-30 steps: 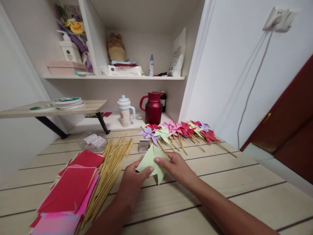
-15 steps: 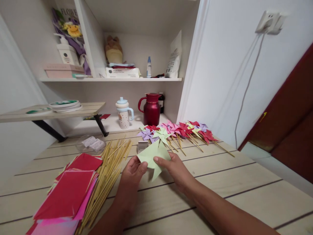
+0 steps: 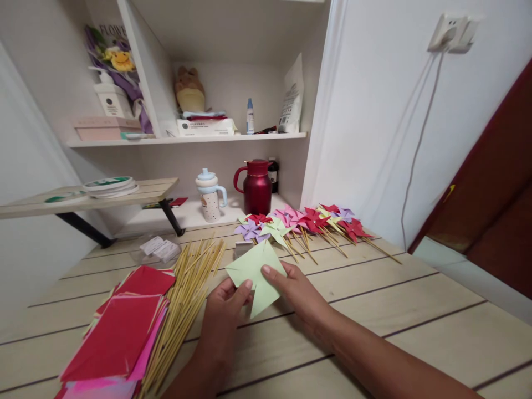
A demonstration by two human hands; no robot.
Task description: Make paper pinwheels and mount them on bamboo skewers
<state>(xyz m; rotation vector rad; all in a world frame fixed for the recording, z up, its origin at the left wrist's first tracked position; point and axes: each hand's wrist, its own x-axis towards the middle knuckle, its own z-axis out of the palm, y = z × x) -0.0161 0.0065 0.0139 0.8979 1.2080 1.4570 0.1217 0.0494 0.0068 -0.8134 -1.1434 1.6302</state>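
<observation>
A light green paper square (image 3: 255, 271) with cuts running in from its corners is held up over the table. My right hand (image 3: 297, 288) grips its right side, thumb on top near the middle and fingers behind. At the lower left edge, my left hand (image 3: 228, 305) is closed with the thumb against the paper and the fingers curled, partly hidden. Just behind the paper stands a small grey box (image 3: 243, 248), partly covered. Finished paper pinwheels (image 3: 313, 220) on sticks, in red, pink, purple, green and yellow, lie farther back to the right.
Left of my hands lie many thin wooden sticks (image 3: 187, 299) and a stack of coloured paper (image 3: 114, 335). A clear dish (image 3: 155, 249) holds small packets. Behind stand a cup (image 3: 209, 197), a red jug (image 3: 257, 188) and a small raised shelf (image 3: 153, 189).
The green paper has turned in my hands, and its lower flap, folded before, now lies flatter. My left hand has shifted slightly lower. The view has moved a little.
</observation>
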